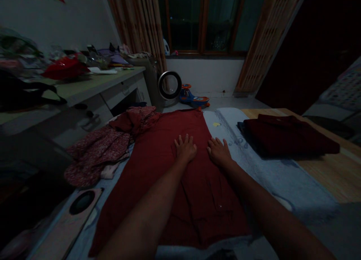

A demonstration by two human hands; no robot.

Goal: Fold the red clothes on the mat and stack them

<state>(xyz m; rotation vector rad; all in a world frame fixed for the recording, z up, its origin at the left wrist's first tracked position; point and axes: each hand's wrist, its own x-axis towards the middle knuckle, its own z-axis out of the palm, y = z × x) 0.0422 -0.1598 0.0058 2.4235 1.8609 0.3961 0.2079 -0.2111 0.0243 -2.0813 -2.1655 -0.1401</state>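
A dark red garment (158, 166) lies spread out on a pale blue cloth (248, 177). My left hand (185, 147) rests on the middle of the garment, palm down with its fingers spread. At the garment's right edge, my right hand (219, 151) lies flat, its fingers stretched forward. Neither hand holds anything. Small folds and a seam run through the near half of the garment, between my forearms.
A folded dark maroon stack (287, 134) lies to the right on the wooden surface (324, 173). Patterned red clothes (98, 151) are heaped at left, near a phone-like pale object (70, 222). A cluttered desk (104, 81) stands beyond, with a ride-on toy (194, 98) on the floor.
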